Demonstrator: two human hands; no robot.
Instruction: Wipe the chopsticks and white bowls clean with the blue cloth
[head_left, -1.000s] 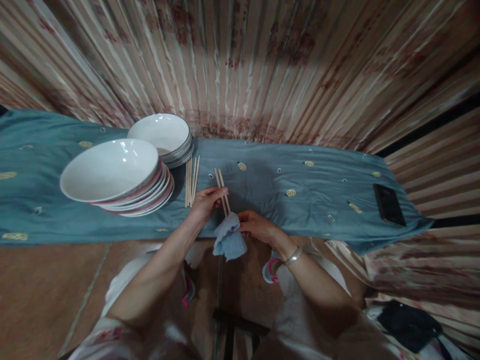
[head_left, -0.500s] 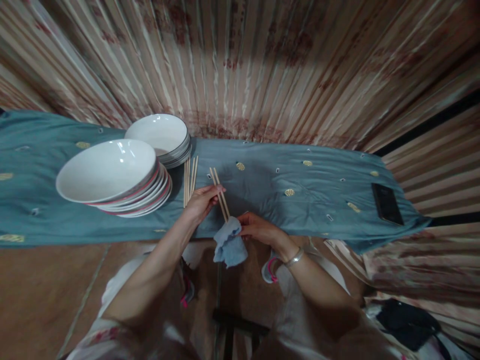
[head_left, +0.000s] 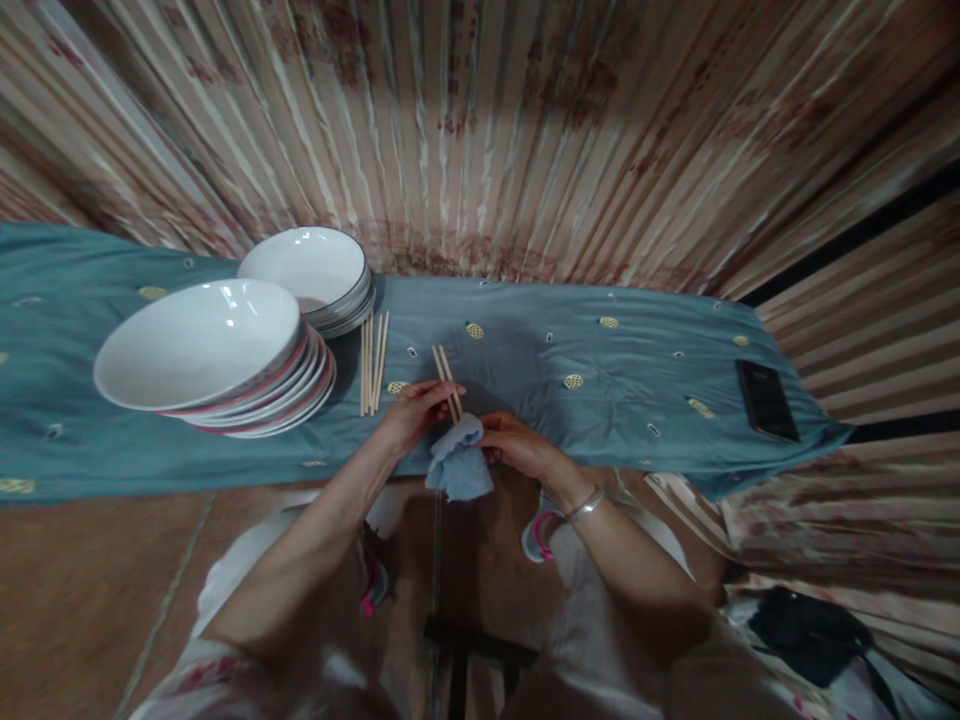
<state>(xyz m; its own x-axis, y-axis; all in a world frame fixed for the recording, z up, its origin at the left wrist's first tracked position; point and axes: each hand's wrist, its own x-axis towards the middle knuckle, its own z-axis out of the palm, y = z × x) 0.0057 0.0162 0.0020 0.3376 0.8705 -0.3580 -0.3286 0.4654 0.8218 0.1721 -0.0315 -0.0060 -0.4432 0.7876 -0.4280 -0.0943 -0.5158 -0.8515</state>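
Note:
My left hand point(head_left: 420, 412) pinches a pair of light wooden chopsticks point(head_left: 442, 366) near their middle, and they tilt with their upper ends pointing away from me. A light blue cloth point(head_left: 460, 468) is wrapped round their lower part, hiding those ends. My right hand point(head_left: 517, 443) is closed on the cloth, close beside the left hand. Both hands are over the front edge of the table. To the left, several more chopsticks point(head_left: 373, 365) lie loosely side by side on the cloth-covered table.
A tall stack of white bowls point(head_left: 202, 345) with red bands stands at the left, and a stack of dark-rimmed plates point(head_left: 307, 268) sits behind it. A black phone point(head_left: 766, 400) lies at the right end of the teal tablecloth point(head_left: 525, 350). A pleated curtain point(head_left: 480, 130) hangs behind.
My left hand has shifted slightly right and down, towards the cloth. The cloth and my right hand have risen a little, so less of the chopsticks shows between the hands.

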